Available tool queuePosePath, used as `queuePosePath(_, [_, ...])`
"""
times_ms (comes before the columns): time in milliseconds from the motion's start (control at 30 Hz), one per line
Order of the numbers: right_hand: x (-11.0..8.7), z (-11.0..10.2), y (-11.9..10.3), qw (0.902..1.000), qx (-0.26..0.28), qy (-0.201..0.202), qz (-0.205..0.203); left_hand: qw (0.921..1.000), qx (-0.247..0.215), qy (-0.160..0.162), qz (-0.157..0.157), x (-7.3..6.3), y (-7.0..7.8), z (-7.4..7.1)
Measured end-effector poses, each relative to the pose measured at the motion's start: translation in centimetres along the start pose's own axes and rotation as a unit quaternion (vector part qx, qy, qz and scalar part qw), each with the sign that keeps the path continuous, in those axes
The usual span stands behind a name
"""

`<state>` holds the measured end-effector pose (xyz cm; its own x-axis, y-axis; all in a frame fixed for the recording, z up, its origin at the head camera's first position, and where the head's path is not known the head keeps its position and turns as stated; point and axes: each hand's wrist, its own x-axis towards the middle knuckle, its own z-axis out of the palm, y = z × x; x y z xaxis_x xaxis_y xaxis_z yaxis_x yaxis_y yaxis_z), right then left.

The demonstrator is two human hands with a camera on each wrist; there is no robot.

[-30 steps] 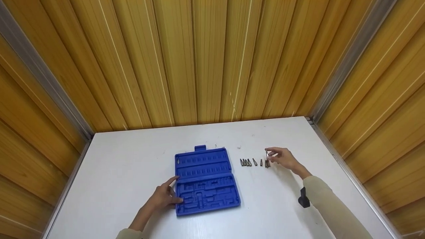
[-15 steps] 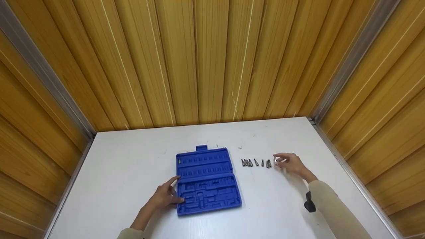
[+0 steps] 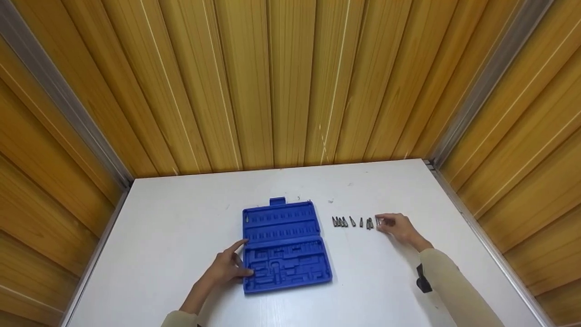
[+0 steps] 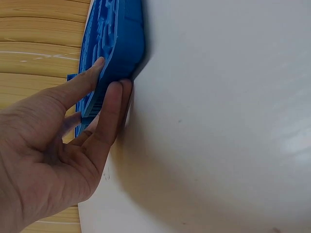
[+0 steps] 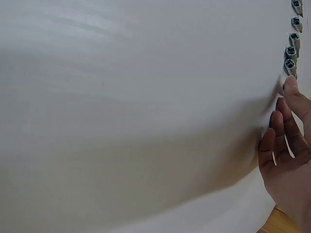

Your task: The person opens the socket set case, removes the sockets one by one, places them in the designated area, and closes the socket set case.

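An opened blue plastic tool case (image 3: 281,229) lies on the white table, its moulded recesses facing up. My left hand (image 3: 224,267) holds its left side. In the left wrist view the thumb (image 4: 90,80) lies on the case's rim and the fingers press the outer wall. To the right of the case runs a row of small metal bit sockets (image 3: 352,221), tapered, with drive holes showing in the right wrist view. At the row's right end my right hand (image 3: 399,227) pinches a shiny bit socket (image 3: 378,221) upright, close over the table; thumb and fingers mostly cover it.
One small piece (image 3: 247,219) sits in the top-left slot of the case's lid. A latch tab (image 3: 277,200) sticks out at the back. The white table (image 3: 172,218) meets yellow wood-patterned walls (image 3: 290,91) behind and at both sides.
My right hand has moved right and down with the bit socket, from above the row to its right end. The left hand stays on the case.
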<state>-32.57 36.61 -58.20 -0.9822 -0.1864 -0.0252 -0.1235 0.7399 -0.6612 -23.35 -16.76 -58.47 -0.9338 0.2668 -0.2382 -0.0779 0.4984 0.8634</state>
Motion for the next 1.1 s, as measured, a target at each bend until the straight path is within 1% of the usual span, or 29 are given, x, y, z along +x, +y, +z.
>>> queuePosePath(100, [0.1,0.1,0.0,0.9999,-0.009,0.001,-0.008,1.0000,0.004,-0.002,0.003,0.1,0.0,0.0])
queuePosePath(233, [-0.1,0.1,0.0,0.9999,-0.013,-0.002,-0.008,0.9998,0.016,-0.003,0.012,0.2,0.0,0.0])
queuePosePath(333, [-0.1,0.0,-0.2,0.9999,-0.010,-0.009,-0.003,0.9998,0.017,0.000,0.011,0.2,-0.1,0.1])
queuePosePath(533, [-0.1,-0.3,-0.4,0.9997,-0.001,-0.025,-0.006,0.9999,0.011,0.008,-0.007,0.1,0.0,0.1])
queuePosePath(733, [0.3,-0.9,-0.8,0.9996,0.010,-0.015,-0.020,0.9998,0.006,0.009,-0.014,0.0,0.0,0.0])
queuePosePath(833, [1.0,-1.0,-1.7,0.9993,0.019,-0.014,-0.031,0.9998,0.005,0.009,-0.014,0.0,0.0,0.0])
queuePosePath(933, [1.9,-0.8,-3.0,0.9986,0.024,-0.016,-0.045,0.9999,0.009,0.010,-0.008,-0.1,-0.1,-0.1])
queuePosePath(1100, [3.1,0.4,-5.8,0.9960,0.044,-0.037,-0.069,0.9999,0.008,0.004,0.009,0.0,-0.1,-0.2])
